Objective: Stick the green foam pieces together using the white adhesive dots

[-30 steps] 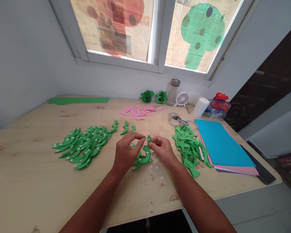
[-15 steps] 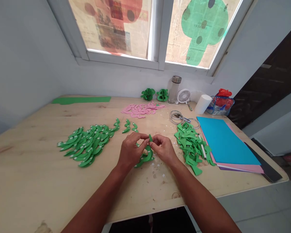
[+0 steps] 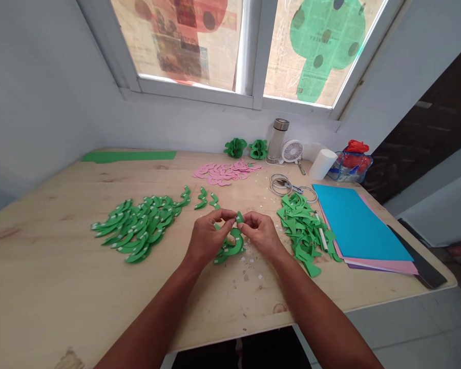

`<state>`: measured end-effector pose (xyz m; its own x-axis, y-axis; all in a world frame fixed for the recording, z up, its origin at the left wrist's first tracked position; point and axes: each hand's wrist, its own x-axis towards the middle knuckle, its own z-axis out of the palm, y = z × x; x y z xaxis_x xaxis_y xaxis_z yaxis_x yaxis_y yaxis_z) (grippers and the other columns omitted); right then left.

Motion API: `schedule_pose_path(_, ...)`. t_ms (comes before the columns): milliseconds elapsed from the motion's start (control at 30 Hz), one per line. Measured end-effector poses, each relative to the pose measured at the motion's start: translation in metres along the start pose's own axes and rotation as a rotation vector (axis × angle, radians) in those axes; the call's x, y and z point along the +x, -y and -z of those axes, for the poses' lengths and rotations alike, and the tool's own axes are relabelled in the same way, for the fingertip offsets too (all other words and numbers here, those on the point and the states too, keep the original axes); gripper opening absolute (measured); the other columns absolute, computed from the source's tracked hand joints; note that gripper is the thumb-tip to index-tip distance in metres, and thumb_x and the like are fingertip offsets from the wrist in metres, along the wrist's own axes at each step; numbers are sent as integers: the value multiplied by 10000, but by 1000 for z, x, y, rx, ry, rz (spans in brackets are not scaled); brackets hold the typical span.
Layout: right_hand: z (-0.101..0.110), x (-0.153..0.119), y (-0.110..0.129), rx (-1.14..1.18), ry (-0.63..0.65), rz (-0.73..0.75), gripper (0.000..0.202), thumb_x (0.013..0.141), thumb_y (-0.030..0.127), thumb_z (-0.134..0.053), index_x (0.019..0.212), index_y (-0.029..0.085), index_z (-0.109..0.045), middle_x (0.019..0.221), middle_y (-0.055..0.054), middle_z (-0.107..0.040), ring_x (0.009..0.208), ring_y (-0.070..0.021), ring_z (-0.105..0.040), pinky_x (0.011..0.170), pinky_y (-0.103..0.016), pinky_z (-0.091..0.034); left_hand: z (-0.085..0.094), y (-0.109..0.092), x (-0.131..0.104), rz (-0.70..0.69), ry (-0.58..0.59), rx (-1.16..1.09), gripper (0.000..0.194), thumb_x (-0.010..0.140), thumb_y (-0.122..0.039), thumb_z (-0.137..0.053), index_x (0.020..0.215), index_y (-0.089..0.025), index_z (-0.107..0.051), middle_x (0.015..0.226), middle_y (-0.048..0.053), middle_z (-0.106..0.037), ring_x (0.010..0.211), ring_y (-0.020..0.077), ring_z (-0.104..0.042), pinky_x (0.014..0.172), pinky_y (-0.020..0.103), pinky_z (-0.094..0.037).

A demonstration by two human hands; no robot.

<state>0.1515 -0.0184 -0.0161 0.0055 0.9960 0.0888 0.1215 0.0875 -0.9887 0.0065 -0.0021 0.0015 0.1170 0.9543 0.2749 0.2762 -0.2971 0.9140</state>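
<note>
Between my two hands, a small curved green paper cutout (image 3: 239,218) is pinched upright at the fingertips. My left hand (image 3: 208,233) grips its left side with thumb and forefinger closed. On the other side, my right hand (image 3: 260,231) pinches it the same way. Just below lie more green paper cutouts (image 3: 232,248) with small white tape squares on them, partly hidden by my left hand. To the left spreads a big pile of taped green cutouts (image 3: 140,225). A few more taped pieces (image 3: 202,199) lie just beyond my left hand.
Green scraps (image 3: 301,230) and a white marker (image 3: 321,233) lie to the right, beside blue paper sheets (image 3: 363,220). Tape rolls (image 3: 280,184), pink cutouts (image 3: 226,172), a glass bottle (image 3: 277,141), a small fan (image 3: 292,151) and a white roll (image 3: 322,164) are farther back.
The green cutout at my fingertips has turned slightly, and a white square now shows on it. Both hands stay in nearly the same place; the view has shifted a little.
</note>
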Motion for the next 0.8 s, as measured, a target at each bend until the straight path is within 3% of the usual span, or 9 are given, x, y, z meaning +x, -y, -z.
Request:
schedule_pose_path(233,-2,-2,11,201,59,-67,173,646,315,-663,657,161,-585,545,46,-510,505,-83,-428,487,-211,-317,2,-2,3,249,97,-389,288,661,-368,-700,843,-145,-682,734,41,-664,685,166,-590,648,264,-472)
schedule_pose_path(367,-2,-4,12,207,116,-98,168,638,305,-667,646,158,-586,556,44,-526,498,-74,-426,485,-207,-316,5,-1,3,305,221,-400,246,653,-371,-702,734,-139,-678,607,11,-596,574,126,-515,538,228,-418)
schedule_pose_path(667,0,-6,12,261,211,-95,211,635,341,-700,682,158,-606,613,32,-559,536,-80,-452,509,-214,-336,10,-1,5,441,288,-539,231,597,-348,-721,570,-141,-622,541,16,-552,510,115,-492,502,239,-422)
schedule_pose_path(800,2,-6,10,247,240,-92,237,634,359,-714,685,154,-607,612,31,-553,540,-79,-444,499,-211,-325,18,-5,6,392,340,-464,211,615,-345,-699,565,-151,-632,522,15,-556,505,118,-486,508,243,-423)
